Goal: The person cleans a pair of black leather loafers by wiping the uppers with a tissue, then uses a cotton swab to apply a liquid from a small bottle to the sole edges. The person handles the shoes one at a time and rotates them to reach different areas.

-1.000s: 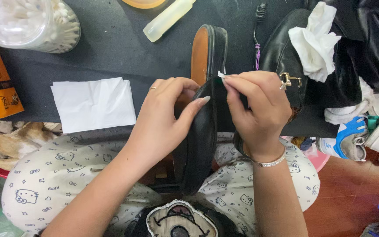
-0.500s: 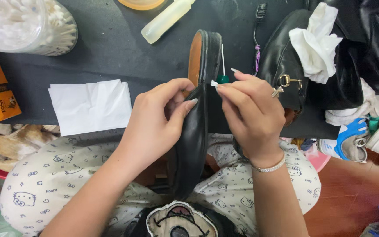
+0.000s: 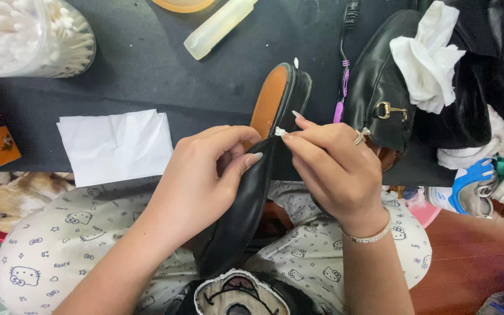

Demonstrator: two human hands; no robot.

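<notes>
Left hand: the left hand point(image 3: 205, 175) is wrapped around the upper of a black shoe point(image 3: 246, 216), thumb laid along the leather edge, fingers curled shut on it.

Right hand: the right hand point(image 3: 333, 169) is held just beside the shoe's opening, thumb and forefinger pinched together on a cotton swab point(image 3: 280, 132); a ring and a bracelet are worn on it.

Black shoe: it is propped on edge over the lap, heel end low by the knees, toe end raised over the black mat point(image 3: 147, 76); the tan insole point(image 3: 268, 99) is turned toward the left.

Cotton swab: only its white near tip shows clearly at the pinch, touching the shoe's rim (a second white tip is seen above the toe end, though whether it belongs to the same stick cannot be told).

Mat, left side: a folded white tissue point(image 3: 115, 146) is laid flat, well apart from a clear tub of cotton swabs point(image 3: 30, 35) at the far corner.

Mat, far edge: a pale squeeze bottle point(image 3: 220, 26) is lying tilted, and a toothbrush point(image 3: 345, 64) is set between the held shoe and a second black shoe point(image 3: 380, 87).

Second shoe: it is stuffed with white paper point(image 3: 427, 55) and carries a gold buckle.
</notes>
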